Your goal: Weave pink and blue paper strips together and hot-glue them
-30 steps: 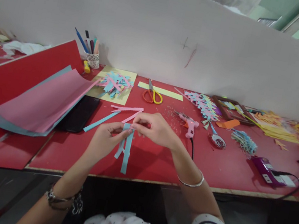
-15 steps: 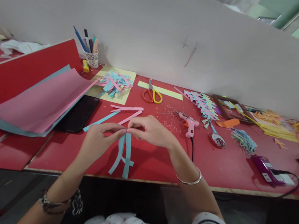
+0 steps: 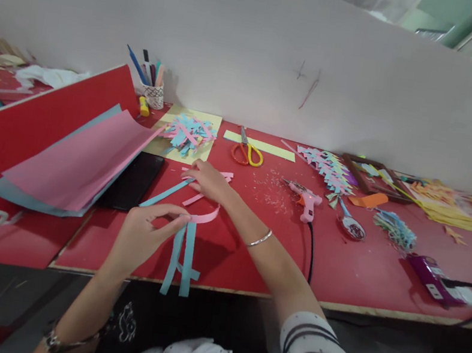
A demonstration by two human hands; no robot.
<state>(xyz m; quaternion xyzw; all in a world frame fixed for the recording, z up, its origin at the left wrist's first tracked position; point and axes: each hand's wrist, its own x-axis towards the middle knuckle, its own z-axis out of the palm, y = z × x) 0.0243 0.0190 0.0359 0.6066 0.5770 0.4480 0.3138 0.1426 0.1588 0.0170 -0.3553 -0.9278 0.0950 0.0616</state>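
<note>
The blue strips [image 3: 188, 259] and a pink strip [image 3: 205, 218] are being held by the left hand [image 3: 139, 233], its thumb and fingertips being pressed together on their upper ends; the blue ones are being left to dangle near the table's front edge, while the pink one is being bent out to the right in a loose curve. The right hand [image 3: 208, 180], a moment ago being kept beside the left at the same strips, is now being stretched over the loose strips on the table [image 3: 259, 253]. Its fingertips are being set down by the end of a loose blue strip [image 3: 167, 192], with a loose pink strip [image 3: 192, 199] just below; whether anything is being pinched there cannot be told. With this shift, the joined pieces are seemingly being managed by one hand alone, and the work at their upper ends is likely being paused. Farther out, the phone [image 3: 138, 184] is being partly covered by paper sheets [image 3: 79, 158], a heap of cut pieces [image 3: 189, 133] is being kept on a yellow sheet [image 3: 202, 155], and the scissors [image 3: 247, 153] and glue gun [image 3: 308, 201] are being left untouched.
</note>
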